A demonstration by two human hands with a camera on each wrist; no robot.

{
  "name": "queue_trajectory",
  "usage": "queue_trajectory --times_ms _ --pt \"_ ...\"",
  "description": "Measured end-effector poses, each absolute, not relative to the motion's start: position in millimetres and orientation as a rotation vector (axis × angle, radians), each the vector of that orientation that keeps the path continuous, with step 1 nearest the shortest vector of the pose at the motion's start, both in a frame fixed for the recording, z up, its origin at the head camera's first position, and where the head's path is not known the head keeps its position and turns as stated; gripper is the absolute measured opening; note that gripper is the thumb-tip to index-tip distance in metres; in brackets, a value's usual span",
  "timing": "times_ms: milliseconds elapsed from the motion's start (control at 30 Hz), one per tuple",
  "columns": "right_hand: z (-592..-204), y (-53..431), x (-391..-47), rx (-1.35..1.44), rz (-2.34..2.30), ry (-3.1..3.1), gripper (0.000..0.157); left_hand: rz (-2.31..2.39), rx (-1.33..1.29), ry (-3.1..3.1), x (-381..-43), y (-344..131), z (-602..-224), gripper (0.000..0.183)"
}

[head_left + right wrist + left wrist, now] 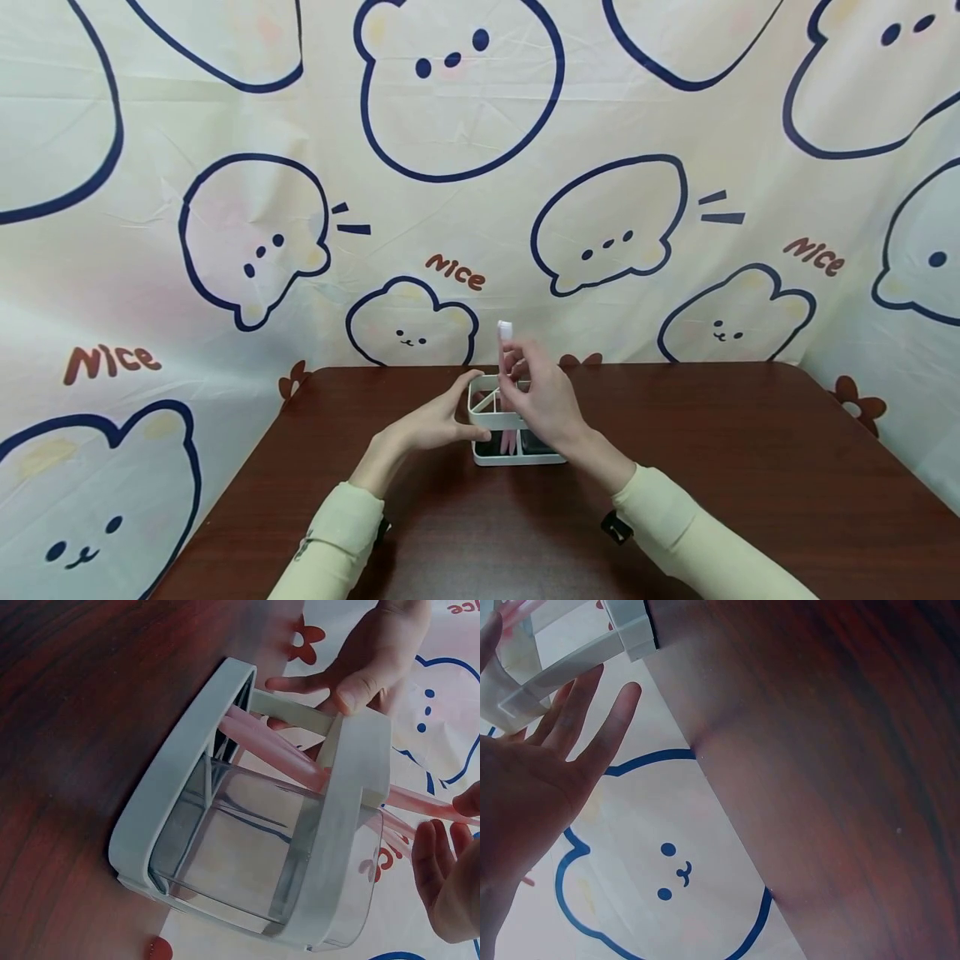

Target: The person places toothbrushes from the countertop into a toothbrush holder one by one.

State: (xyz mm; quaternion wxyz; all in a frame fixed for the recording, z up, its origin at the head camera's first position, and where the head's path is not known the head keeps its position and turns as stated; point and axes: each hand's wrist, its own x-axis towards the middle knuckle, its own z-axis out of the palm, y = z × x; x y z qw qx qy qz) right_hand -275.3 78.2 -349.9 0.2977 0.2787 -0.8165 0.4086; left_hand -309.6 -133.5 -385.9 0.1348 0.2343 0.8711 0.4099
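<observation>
A pale grey-white two-tier toothbrush holder [495,422] stands upright on the table. My left hand [427,421] grips the left side of its upper tier, thumb at the front and fingers behind. Between the thumb and fingers of my right hand [553,400] is a pink toothbrush [503,354], pinched upright with its white head on top. In the right wrist view, pink handles [274,750] pass down through the upper frame to the base. Beside them a clear cup [240,844] sits in the holder. The right palm partly hides the holder's right end in the head view.
The dark brown wooden table [720,467] reaches back to a pale cloth backdrop [510,225] with blue-outlined cartoon faces. Close behind the holder is the table's far edge. Black straps [617,527] show at the sleeve cuffs.
</observation>
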Motion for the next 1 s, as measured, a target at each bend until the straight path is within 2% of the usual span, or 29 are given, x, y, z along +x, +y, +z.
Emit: queue_trajectory --times_ms 133,433,733,1000 --pt "-353 77 -274 0.681 1.027 -2.194 0.037 1.18 0.686 2.529 -310 -133 -386 0.099" --pt "-360 77 -273 0.572 0.875 -2.328 0.013 1.189 0.705 2.519 -311 -132 -386 0.097" --pt "-363 76 -275 0.573 0.819 -2.407 0.017 1.213 0.767 2.492 -312 -133 -387 0.089" --pt "-362 75 -275 0.628 0.852 -2.349 0.014 1.191 0.727 2.505 -310 -133 -385 0.095"
